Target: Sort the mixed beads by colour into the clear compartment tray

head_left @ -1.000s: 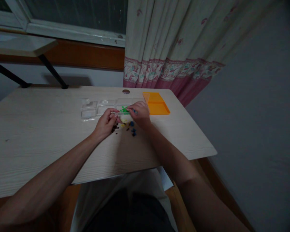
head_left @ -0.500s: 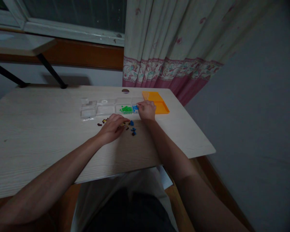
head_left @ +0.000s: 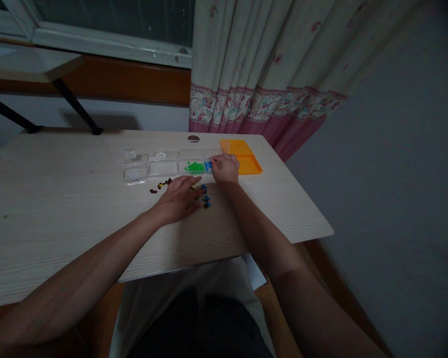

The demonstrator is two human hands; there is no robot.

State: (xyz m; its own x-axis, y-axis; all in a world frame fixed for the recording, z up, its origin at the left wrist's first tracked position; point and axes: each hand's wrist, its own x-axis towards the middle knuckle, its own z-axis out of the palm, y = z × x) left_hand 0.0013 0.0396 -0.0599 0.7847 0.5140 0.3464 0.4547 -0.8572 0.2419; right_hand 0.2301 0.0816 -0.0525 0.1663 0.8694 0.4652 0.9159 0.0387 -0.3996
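My left hand lies low over a scatter of small building pieces, palm down, its fingers stretched out and apart. Blue pieces show just past its fingertips, and dark brown and yellow pieces lie on its far left side. My right hand is at the right end of a clear divided tray, its fingers pinched together; whatever is between them is too small to make out. Beside those fingers sit light blue pieces in one compartment. Green pieces fill part of the compartment to their left.
The clear tray has several compartments. An orange two-part tray stands right of my right hand. A dark round spot is near the back edge of the table. A raised shelf stands at the left.
My left hand has spread its fingers and shifted slightly right over the loose pieces. My right hand stays at the tray's blue compartment with its fingers pinched.
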